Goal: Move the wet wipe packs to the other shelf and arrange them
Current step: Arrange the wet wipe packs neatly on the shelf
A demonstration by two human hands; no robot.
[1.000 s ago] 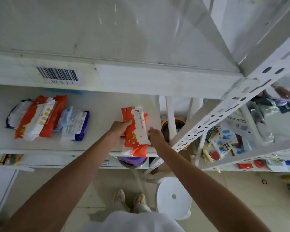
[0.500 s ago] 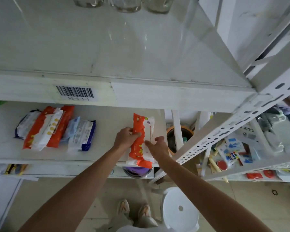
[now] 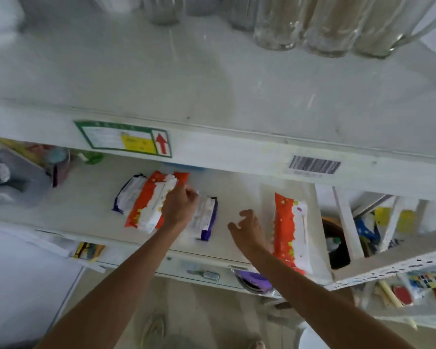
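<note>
An orange-and-white wet wipe pack (image 3: 286, 222) lies alone at the right end of the middle shelf (image 3: 86, 205). Just left of it hovers my right hand (image 3: 247, 229), fingers spread and holding nothing. Further left sits a pile of packs: an orange-and-white one (image 3: 146, 207), a purple-edged one (image 3: 127, 195) behind it, and another purple-edged pack (image 3: 208, 217) to the right. My left hand (image 3: 179, 207) rests on this pile with fingers curled over the top of the right purple-edged pack; the hand hides part of it.
Above is a bare white shelf (image 3: 212, 96) with glass jars (image 3: 312, 26) at the back, a green label (image 3: 124, 138) and a barcode (image 3: 314, 165) on its front edge. Grey clutter (image 3: 10, 177) fills the middle shelf's left end. The neighbouring rack (image 3: 413, 283) holds toys.
Both hands let go of the orange pack, which now lies at the shelf's right end. My left hand moved left onto the pile. The view tilted up and shifted left.
</note>
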